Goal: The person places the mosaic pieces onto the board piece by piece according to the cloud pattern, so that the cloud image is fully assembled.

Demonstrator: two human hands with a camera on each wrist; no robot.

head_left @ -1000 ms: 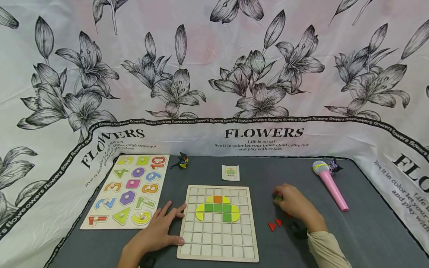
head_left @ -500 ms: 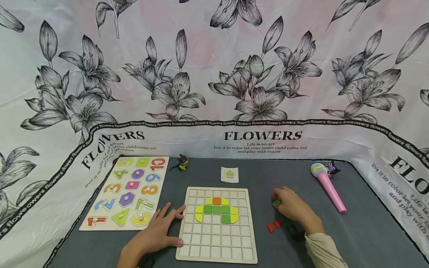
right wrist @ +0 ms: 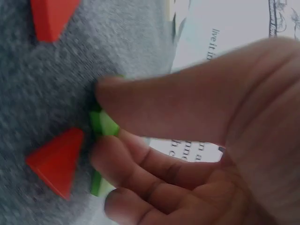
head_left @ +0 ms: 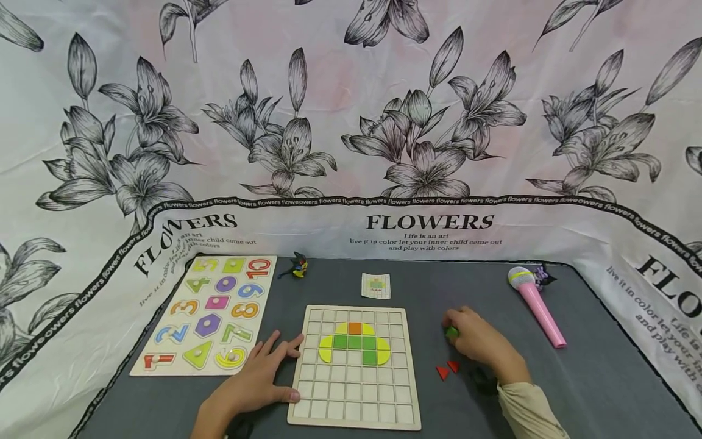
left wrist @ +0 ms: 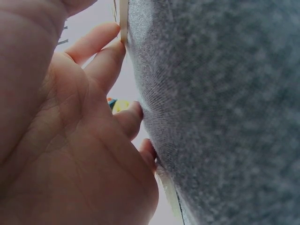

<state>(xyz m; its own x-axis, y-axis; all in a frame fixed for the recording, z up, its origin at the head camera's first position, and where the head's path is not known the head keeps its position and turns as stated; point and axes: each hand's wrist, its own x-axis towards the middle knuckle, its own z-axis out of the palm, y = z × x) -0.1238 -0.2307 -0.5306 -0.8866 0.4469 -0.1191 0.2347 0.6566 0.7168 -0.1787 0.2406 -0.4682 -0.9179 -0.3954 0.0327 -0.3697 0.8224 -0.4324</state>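
A wooden grid board lies on the grey table, with yellow, green and orange tiles set in its upper rows. My left hand rests flat on the table, fingers straight against the board's left edge. My right hand is to the right of the board and pinches a green piece between thumb and fingers; the same green piece shows in the right wrist view. Two red triangles lie just in front of that hand, and the red triangles also show beside the fingers.
A number-and-shape puzzle board lies at the left. A small pattern card sits behind the grid board, a small toy figure near the back. A pink toy microphone lies at the right. A flower-printed cloth walls the table.
The right hand has stayed by the green piece, shifting very slightly. The left hand has not moved. The view tilted a little.
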